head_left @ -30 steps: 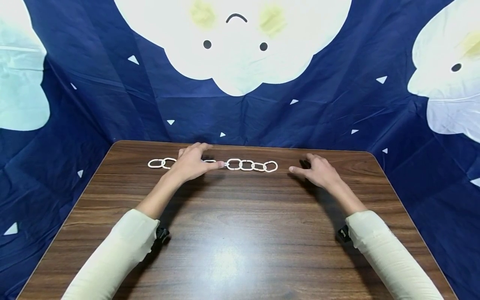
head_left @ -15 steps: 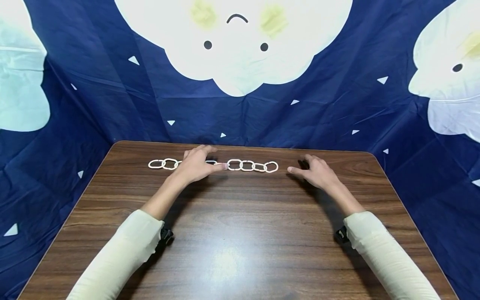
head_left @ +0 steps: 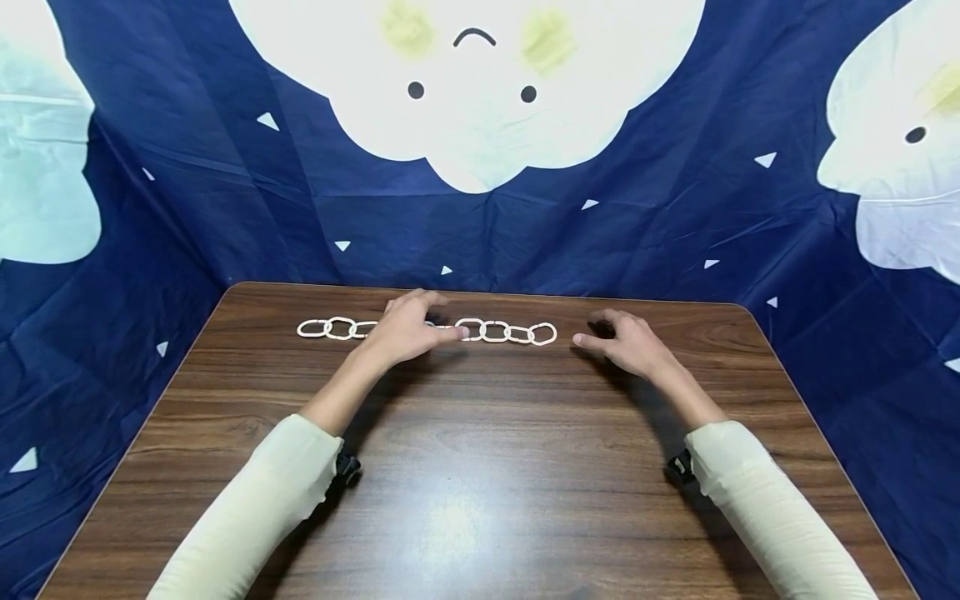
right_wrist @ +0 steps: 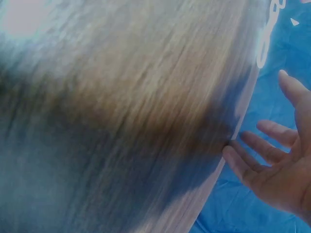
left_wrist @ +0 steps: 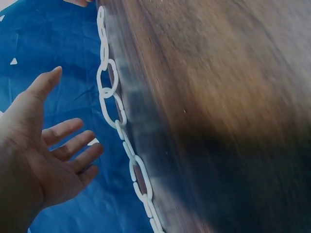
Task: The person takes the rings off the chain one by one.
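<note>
A white chain of linked plastic rings (head_left: 495,332) lies in a fairly straight row along the far part of the table. My left hand (head_left: 411,332) hovers over its middle, hiding several links in the head view, with fingers spread and nothing held. In the left wrist view a gap shows between this hand (left_wrist: 53,150) and the chain (left_wrist: 112,109). To the right of the chain's last link, my right hand (head_left: 633,343) is apart from it, fingers loosely bent and holding nothing. The right wrist view shows the chain's end (right_wrist: 263,48) beyond the thumb of the right hand (right_wrist: 277,155).
The brown wood-grain table (head_left: 480,433) has rounded far corners. A dark blue cloth (head_left: 390,217) with white clouds and small triangles hangs close behind and along both sides. Small black devices (head_left: 347,469) sit under both sleeve cuffs.
My left hand has drifted to the right above the chain, uncovering links on its left side. The right hand has shifted slightly left. The chain stays in place.
</note>
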Action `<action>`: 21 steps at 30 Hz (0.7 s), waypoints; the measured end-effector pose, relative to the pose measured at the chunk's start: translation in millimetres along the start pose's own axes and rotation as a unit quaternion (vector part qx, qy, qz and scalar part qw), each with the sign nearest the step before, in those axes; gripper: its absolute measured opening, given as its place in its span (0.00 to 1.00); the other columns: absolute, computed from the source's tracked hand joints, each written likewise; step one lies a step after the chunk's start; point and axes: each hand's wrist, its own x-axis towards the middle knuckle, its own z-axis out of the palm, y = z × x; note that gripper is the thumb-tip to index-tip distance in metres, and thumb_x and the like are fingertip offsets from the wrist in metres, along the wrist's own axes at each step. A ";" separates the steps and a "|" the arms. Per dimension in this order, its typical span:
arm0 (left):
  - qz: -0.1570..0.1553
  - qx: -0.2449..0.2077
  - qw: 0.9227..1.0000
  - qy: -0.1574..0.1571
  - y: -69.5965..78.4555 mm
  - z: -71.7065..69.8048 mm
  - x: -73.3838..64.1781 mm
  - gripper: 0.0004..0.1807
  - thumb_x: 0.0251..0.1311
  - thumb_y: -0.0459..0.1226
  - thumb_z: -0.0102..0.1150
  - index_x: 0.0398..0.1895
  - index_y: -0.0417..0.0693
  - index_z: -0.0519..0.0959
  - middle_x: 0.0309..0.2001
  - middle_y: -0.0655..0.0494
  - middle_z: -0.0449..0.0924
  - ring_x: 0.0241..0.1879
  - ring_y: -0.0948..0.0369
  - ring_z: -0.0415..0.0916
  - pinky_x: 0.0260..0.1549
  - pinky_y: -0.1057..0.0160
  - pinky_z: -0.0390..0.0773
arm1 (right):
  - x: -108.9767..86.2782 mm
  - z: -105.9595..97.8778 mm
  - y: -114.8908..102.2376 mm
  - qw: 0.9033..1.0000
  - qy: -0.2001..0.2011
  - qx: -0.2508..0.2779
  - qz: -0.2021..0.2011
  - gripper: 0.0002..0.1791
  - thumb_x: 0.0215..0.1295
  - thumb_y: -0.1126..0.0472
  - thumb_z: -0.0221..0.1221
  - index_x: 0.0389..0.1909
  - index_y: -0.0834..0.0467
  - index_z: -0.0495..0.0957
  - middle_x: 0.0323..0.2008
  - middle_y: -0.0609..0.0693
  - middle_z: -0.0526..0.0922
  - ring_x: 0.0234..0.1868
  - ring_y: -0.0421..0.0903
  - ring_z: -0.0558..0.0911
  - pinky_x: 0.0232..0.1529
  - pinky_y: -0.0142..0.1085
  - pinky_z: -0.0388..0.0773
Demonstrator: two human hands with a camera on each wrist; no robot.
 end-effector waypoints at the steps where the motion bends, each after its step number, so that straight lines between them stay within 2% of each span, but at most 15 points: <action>1: -0.001 -0.002 1.000 -0.001 1.0 0.6 0.2 0.45 0.66 0.61 0.76 0.76 0.43 0.79 0.75 0.42 0.80 0.80 0.37 0.69 0.83 0.32 0.60 | 0.4 0.4 -0.2 1.000 0.000 0.004 -0.002 0.41 0.78 0.36 0.68 0.79 0.59 0.75 0.76 0.63 0.81 0.81 0.66 0.75 0.82 0.64 0.69; 10: 0.013 -0.006 1.000 0.000 7.0 9.4 4.6 0.41 0.65 0.59 0.77 0.73 0.44 0.83 0.72 0.45 0.85 0.78 0.38 0.73 0.81 0.34 0.66 | 3.5 2.7 1.0 1.000 0.003 0.013 -0.016 0.40 0.77 0.40 0.70 0.79 0.60 0.76 0.76 0.64 0.81 0.77 0.65 0.79 0.80 0.63 0.72; 15: 0.013 -0.008 1.000 -0.002 7.6 15.5 7.1 0.40 0.65 0.59 0.77 0.72 0.45 0.83 0.73 0.47 0.84 0.80 0.37 0.71 0.83 0.34 0.65 | 4.9 4.3 1.4 1.000 0.003 0.024 -0.019 0.38 0.76 0.42 0.72 0.77 0.60 0.78 0.75 0.62 0.83 0.72 0.64 0.84 0.76 0.61 0.76; 21: 0.008 -0.016 1.000 -0.001 10.1 18.4 8.6 0.39 0.66 0.58 0.78 0.72 0.45 0.84 0.74 0.47 0.82 0.81 0.36 0.68 0.83 0.34 0.65 | 6.3 3.5 -0.7 0.999 0.003 0.027 -0.022 0.36 0.76 0.44 0.72 0.76 0.60 0.79 0.73 0.62 0.84 0.70 0.64 0.85 0.75 0.61 0.78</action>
